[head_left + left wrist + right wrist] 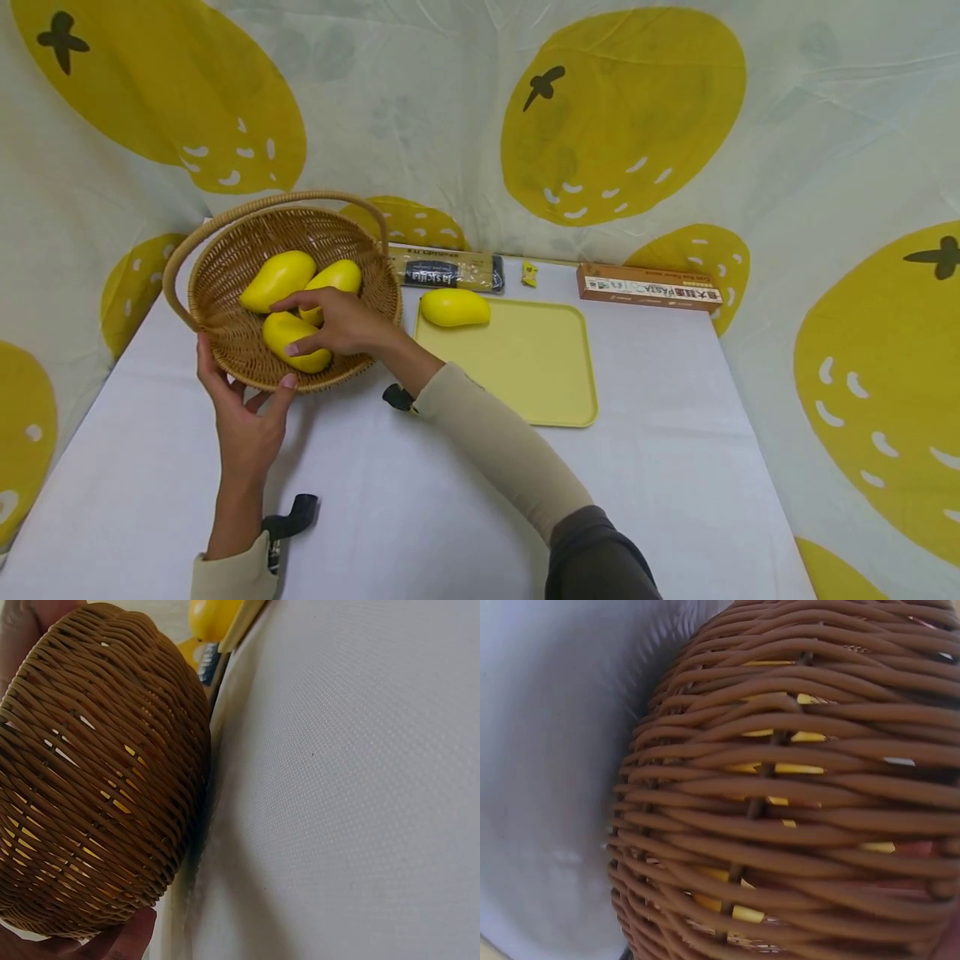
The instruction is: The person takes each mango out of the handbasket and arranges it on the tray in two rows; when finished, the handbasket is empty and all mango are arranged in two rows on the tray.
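A brown wicker basket [217,287] with an arched handle stands at the left, its opening tilted toward me. My left hand [247,429] holds its near-left rim, thumb and fingers spread along the edge. Inside are three yellow mangoes. My right hand [341,323] reaches in over the right rim and grips the nearest mango [281,329] between thumb and fingers. Behind it lie a left mango [279,279] and a right mango [339,273], the latter partly covered by the hand. Both wrist views show mostly the basket's woven outside [105,765], with yellow through the gaps.
A pale yellow tray [525,367] lies right of the basket, with another mango [454,308] at its far-left corner. Along the back are a spaghetti packet [450,268], a small yellow wrapped piece [529,273] and a brown pasta box [648,287]. A patterned cloth hangs behind.
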Tool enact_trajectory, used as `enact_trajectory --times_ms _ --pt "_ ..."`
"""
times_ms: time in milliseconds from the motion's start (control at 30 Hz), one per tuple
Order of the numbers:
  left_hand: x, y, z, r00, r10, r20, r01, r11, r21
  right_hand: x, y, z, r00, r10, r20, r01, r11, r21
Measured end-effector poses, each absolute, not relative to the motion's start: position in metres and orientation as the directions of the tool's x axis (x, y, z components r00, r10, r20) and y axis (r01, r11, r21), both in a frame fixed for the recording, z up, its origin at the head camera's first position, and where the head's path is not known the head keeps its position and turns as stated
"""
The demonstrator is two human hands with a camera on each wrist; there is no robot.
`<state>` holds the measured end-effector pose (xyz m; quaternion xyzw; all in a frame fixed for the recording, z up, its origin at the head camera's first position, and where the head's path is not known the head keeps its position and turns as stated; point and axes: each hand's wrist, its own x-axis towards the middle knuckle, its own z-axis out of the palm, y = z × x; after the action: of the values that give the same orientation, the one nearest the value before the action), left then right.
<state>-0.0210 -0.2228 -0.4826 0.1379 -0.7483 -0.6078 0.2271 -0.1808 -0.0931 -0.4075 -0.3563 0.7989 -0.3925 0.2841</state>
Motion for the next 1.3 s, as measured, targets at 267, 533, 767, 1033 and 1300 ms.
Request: enact_trajectory --times_ms 267,533,767,1033,1300 --pt "-0.022 -0.223 -0.482 -0.860 -0.482 0.164 0.058 0.228 0.972 -0.180 -0.106 -0.410 -0.596 -0.752 -0.282 -0.359 0.564 -0.744" --pt "-0.023 -0.221 -0.484 -0.862 -0.478 0.168 0.068 0.219 0.973 -0.181 -0.114 -0.415 -0.625 -0.707 -0.331 -0.370 0.642 -0.672" --pt "-0.024 -0.221 -0.484 -0.863 -0.472 0.179 0.093 0.199 0.976 -0.182 -0.116 -0.418 -0.601 -0.716 -0.356 -0.415 0.660 -0.627" --pt "-0.023 -0.221 -0.483 -0.864 -0.474 0.170 0.074 0.213 0.974 -0.180 -0.108 -0.413 -0.586 -0.734 -0.343 -0.378 0.622 -0.686" --pt "-0.021 -0.224 -0.483 -0.860 -0.482 0.167 0.071 0.212 0.975 -0.178 -0.099 -0.400 -0.601 -0.736 -0.312 -0.365 0.599 -0.713"
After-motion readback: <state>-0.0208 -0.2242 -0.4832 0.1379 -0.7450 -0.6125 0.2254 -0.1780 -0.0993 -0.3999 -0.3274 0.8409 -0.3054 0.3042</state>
